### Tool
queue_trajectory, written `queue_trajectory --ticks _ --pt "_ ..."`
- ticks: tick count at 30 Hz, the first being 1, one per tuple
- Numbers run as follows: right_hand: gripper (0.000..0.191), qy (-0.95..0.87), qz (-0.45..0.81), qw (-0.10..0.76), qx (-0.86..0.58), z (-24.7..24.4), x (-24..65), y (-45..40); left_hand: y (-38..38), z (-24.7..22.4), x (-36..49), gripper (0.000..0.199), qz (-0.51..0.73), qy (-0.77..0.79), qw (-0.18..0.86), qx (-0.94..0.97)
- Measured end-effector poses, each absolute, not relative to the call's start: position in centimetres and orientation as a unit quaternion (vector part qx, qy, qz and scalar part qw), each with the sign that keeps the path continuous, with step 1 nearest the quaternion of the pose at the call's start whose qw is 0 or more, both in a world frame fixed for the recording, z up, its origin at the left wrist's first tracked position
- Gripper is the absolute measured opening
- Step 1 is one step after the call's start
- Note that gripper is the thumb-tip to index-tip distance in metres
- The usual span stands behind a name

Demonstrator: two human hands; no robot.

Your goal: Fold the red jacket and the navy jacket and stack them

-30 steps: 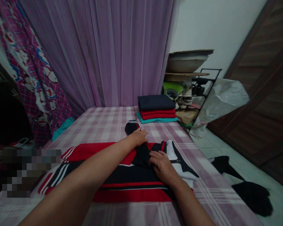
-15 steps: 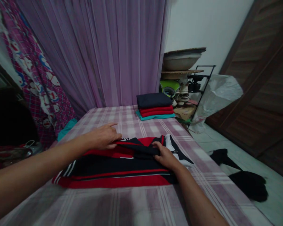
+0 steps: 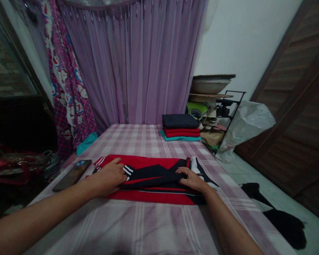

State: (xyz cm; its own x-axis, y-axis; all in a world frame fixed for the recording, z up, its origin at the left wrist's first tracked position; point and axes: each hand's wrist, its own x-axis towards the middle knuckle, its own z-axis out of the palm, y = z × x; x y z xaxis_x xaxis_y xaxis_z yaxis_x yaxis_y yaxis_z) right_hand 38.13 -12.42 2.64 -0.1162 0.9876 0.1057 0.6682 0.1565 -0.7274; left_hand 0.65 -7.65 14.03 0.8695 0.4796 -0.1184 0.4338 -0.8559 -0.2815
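A red and navy collared shirt (image 3: pixel 149 161) lies lengthwise across the bed in front of me, its sides folded inward. Its collar, white inside, points right. One dark sleeve (image 3: pixel 146 174) with a white-striped cuff runs along the top. At the cuff end, my left hand (image 3: pixel 108 179) has its fingers curled on the sleeve. Close to the collar, my right hand (image 3: pixel 192 180) pinches the dark cloth between thumb and fingers.
A pile of folded clothes (image 3: pixel 180 121), navy, red and teal, sits at the bed's far right. A phone (image 3: pixel 73 175) lies left of the shirt on the checked bedsheet (image 3: pixel 108 226). Beyond the bed's right edge are a rack (image 3: pixel 232 106), a plastic bag (image 3: pixel 247 124) and dark cloth on the floor (image 3: pixel 284 223).
My left hand has brought the striped sleeve toward me and laid it over the shirt's middle. The red far side now shows. My right hand stays by the collar. The view has shifted.
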Motion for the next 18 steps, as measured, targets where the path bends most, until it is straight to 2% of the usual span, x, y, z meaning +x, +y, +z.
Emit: queue_trajectory --ticks 3,5,8,11,16,18 --pt "0.036 -0.695 0.316 0.276 -0.584 3.7 38.2 -12.7 -7.6 14.8 -0.2 0.009 0.110 -0.278 0.148 -0.943" --pt "0.033 -0.704 0.326 0.249 -0.579 4.3 38.4 -12.7 -7.5 14.9 -0.6 0.007 0.099 -0.288 0.159 -0.939" --pt "0.024 -0.730 0.280 0.220 -0.583 4.6 39.2 -12.6 -7.0 14.9 -1.4 0.010 0.071 -0.298 0.153 -0.940" --pt "0.024 -0.731 0.222 0.214 -0.609 4.5 40.2 -12.7 -6.3 15.5 -2.4 0.008 0.076 -0.326 0.135 -0.933" --pt "0.028 -0.744 0.158 0.160 -0.629 5.3 41.0 -13.5 -5.7 16.4 -4.2 0.028 0.134 -0.425 0.045 -0.894" --pt "0.028 -0.753 0.179 0.149 -0.616 6.3 41.0 -13.6 -5.1 16.4 -5.0 0.033 0.172 -0.453 -0.015 -0.875"
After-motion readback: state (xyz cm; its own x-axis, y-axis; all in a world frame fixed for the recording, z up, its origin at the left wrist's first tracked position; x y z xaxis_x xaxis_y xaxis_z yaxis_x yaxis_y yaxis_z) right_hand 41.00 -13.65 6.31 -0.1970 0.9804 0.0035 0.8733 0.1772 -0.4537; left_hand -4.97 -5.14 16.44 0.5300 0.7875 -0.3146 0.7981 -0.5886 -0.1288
